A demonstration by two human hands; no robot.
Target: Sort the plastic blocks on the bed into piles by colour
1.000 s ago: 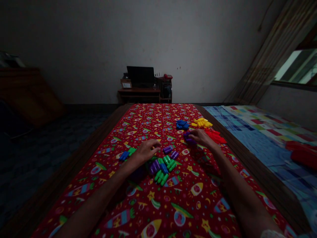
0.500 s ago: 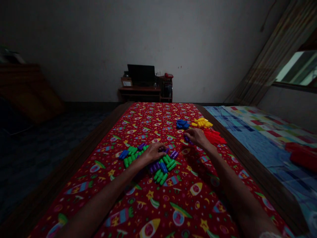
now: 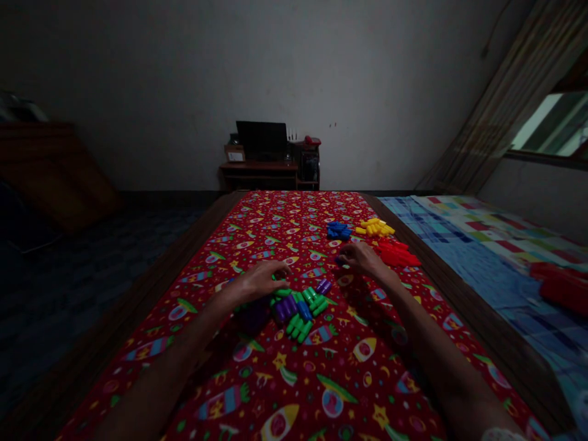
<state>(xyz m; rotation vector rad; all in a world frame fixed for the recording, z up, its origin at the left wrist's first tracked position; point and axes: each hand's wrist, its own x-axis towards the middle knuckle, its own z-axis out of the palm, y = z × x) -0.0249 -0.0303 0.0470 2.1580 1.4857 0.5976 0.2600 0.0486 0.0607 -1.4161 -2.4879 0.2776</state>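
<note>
My left hand reaches over the mixed pile, fingers bent and thumb apart, with nothing visible between them. It hides the left part of the pile. Around it lie small bullet-shaped plastic toy blocks: green blocks, purple blocks and a blue block. A few more purple blocks lie at the pile's right edge. Farther right, my right hand is low over the cloth, its fingers closed on a purple block that is partly hidden.
Beyond my right hand are separate heaps of blue blocks, yellow blocks and red blocks. A red patterned cloth covers the table. A bed stands to the right, and a desk with a monitor against the wall.
My left hand has moved left across the pile, uncovering blocks at its middle. My right hand has shifted slightly left, with purple still showing at its fingertips.
</note>
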